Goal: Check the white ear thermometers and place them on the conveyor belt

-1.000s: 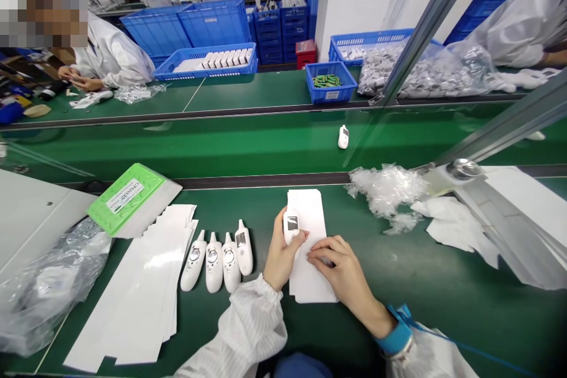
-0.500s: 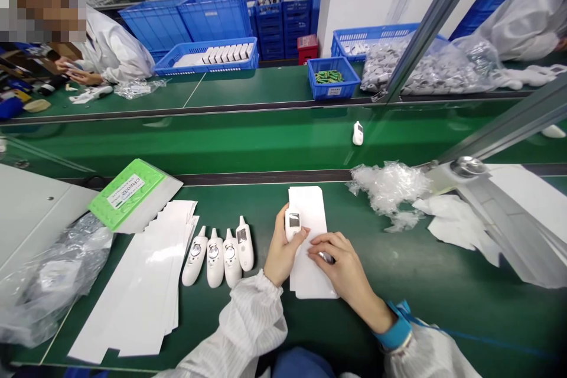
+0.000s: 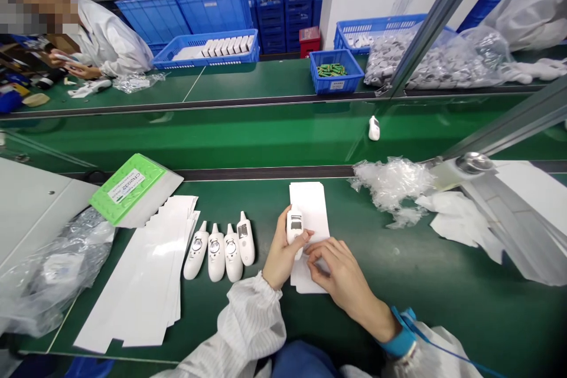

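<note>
**Ear thermometer [image 3: 295, 227] upright in left hand [image 3: 280, 255], over card stack [image 3: 310, 207]**

Factory line, two green belts, people in white smocks. Far side: blue crates [image 3: 183, 9] stacked against a white wall; co-worker [image 3: 110, 41] bent at the far bench, both hands on a small item. Second co-worker's sleeve [image 3: 527, 12] at top right. Bag of grey parts [image 3: 434, 62] near there, beside a small blue crate [image 3: 336, 86] of green batteries [image 3: 331, 69].

Middle belt [image 3: 221, 142] carries one white thermometer [image 3: 374, 129], standing alone.

Near bench [image 3: 411, 271], left side: clear bag [image 3: 53, 271], green-labelled pad [image 3: 128, 186], cut white sheets [image 3: 142, 266]. Right side: wad of plastic film [image 3: 392, 183], loose white paper [image 3: 460, 221].

Four thermometers [image 3: 217, 257] lie side by side just left of the hands, tips pointing away.

Left hand closed around its thermometer, display up, just over the stack's left edge. Right hand [image 3: 339, 274] open, fingers half-curled on the stack's lower part. Blue wrist strap [image 3: 403, 333] on right wrist, cord trailing off to the right.
</note>
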`<state>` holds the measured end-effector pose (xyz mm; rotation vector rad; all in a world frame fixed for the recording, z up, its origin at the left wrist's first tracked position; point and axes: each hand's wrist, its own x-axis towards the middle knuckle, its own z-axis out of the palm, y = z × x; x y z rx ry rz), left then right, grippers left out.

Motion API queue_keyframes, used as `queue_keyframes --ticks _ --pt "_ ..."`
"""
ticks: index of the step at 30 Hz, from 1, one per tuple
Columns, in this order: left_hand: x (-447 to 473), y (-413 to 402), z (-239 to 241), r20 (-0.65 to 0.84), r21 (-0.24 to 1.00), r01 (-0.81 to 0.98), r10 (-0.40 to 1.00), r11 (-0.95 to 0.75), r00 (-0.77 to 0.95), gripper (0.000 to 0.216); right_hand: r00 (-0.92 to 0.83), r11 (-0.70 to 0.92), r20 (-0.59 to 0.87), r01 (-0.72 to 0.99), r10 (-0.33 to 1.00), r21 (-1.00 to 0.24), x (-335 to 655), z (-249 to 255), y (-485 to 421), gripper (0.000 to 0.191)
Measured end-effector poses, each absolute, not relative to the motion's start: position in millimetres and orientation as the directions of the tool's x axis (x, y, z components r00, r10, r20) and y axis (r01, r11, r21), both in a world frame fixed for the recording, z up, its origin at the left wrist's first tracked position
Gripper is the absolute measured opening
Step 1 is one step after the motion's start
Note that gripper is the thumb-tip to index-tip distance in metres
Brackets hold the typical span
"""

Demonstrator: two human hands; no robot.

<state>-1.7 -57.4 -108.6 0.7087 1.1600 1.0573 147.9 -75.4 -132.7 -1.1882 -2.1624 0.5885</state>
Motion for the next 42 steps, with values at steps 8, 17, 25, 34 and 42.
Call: queue_keyframes --ticks 8,17,25,34,42 --pt "-3.0 -54.4 -109.0 -0.398 0.875 -0.283 0.916 0.393 0.041 0.057 -0.514 0.578 0.284 0.611 0.809 -0.540 144.0 -123.5 -67.8 0.016" --pt "1.2 -59.5 -85.8 -0.369 0.864 -0.308 0.917 0.398 0.148 0.036 -0.437 0.400 0.270 0.238 0.858 -0.885 150.6 -66.3 -58.6 0.009" --pt "3.2 -69.1 -51.5 -0.353 0.832 -0.295 0.859 0.470 0.371 0.059 -0.343 0.446 0.342 0.296 0.875 -0.845 153.4 -55.5 -31.7 0.010" --pt "3.7 -68.6 -45.0 -0.353 0.815 -0.326 0.857 0.479 0.375 0.053 -0.316 0.418 0.329 0.276 0.890 -0.865 152.0 -45.2 -30.8 0.010" --pt "3.7 -70.4 -37.0 -0.373 0.812 -0.313 0.850 0.493 0.372 0.054 -0.317 0.440 0.348 0.293 0.882 -0.849 151.9 -43.1 -30.8 0.010"
